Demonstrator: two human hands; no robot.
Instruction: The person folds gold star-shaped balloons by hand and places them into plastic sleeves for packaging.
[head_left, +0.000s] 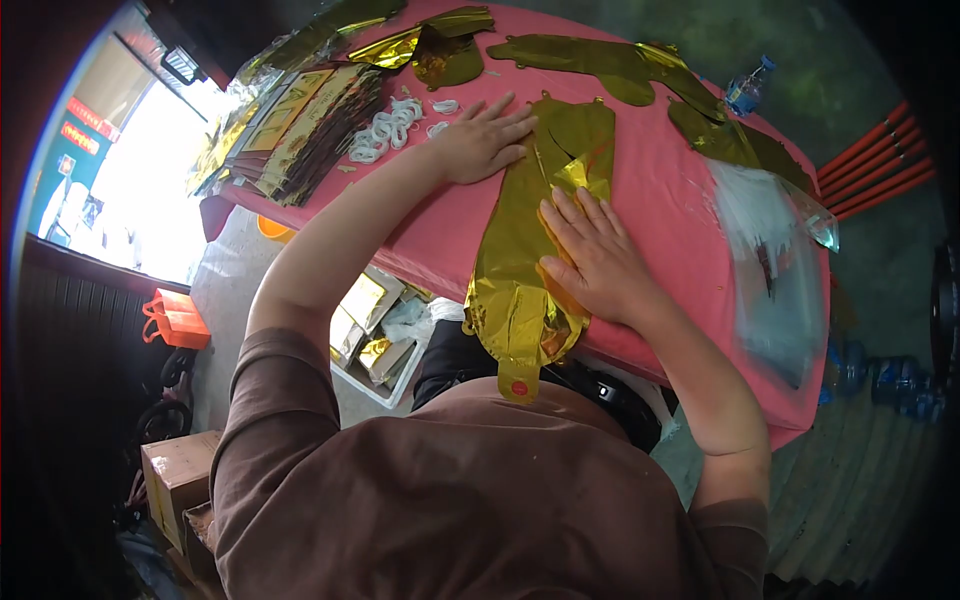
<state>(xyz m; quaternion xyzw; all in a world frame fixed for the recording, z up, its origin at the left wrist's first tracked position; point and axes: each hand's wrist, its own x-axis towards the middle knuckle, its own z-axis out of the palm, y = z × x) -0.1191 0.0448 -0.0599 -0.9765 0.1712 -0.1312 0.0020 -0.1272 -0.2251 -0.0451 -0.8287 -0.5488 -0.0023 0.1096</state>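
A long gold foil sheet (pixel 515 230) lies flat on the pink tablecloth (pixel 660 190), its narrow lower end hanging over the near edge toward the person's body. My left hand (pixel 482 140) rests at the sheet's upper left edge, palm down with fingers spread. Lower on the right side of the same foil, my right hand (pixel 592 250) lies flat with its fingers apart. White coiled strings (pixel 385 132) are just left of my left hand. Neither hand grips anything.
Stacked gold packets (pixel 300 130) fill the table's left end. More gold foil pieces (pixel 580 60) lie along the far edge. Clear plastic bags (pixel 765 270) cover the right side, with a small bottle (pixel 748 88) beyond. Below the table is a white bin (pixel 390 395).
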